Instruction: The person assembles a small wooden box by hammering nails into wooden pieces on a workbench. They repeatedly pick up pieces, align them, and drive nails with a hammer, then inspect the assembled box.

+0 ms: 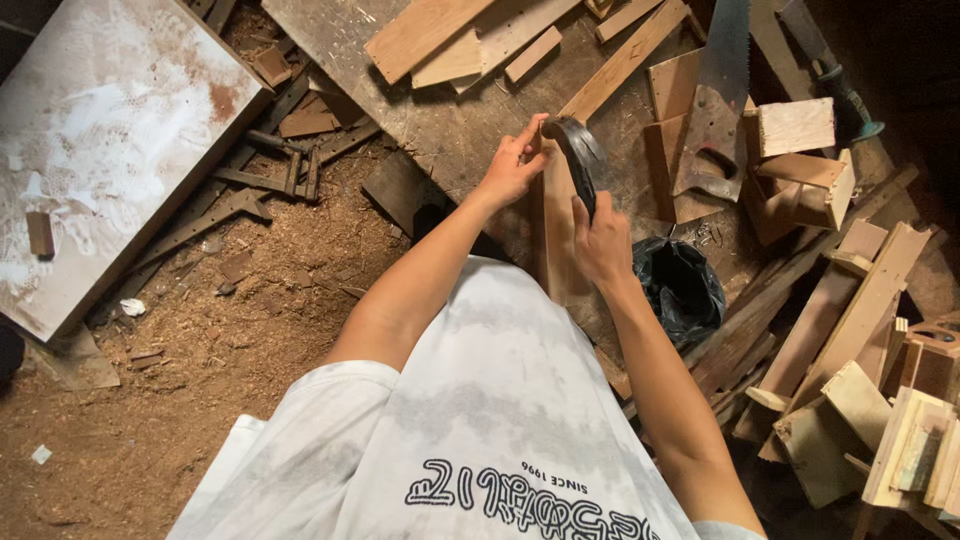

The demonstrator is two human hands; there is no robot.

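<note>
Both my hands hold a dark curved strip [578,152], perhaps a band or a rubber strap, above a workbench. My left hand [515,165] pinches its upper end between thumb and fingers. My right hand [600,240] grips its lower end. Beneath the strip a narrow wooden board [560,250] lies lengthwise on the worn bench top [440,120], running toward me.
A hand saw [718,110] lies on wood pieces at the right. A black plastic bag [682,285] sits by my right wrist. Offcuts and planks [850,330] pile up at the right and along the back. A white stained panel [110,140] lies left; sawdust [200,380] covers the floor.
</note>
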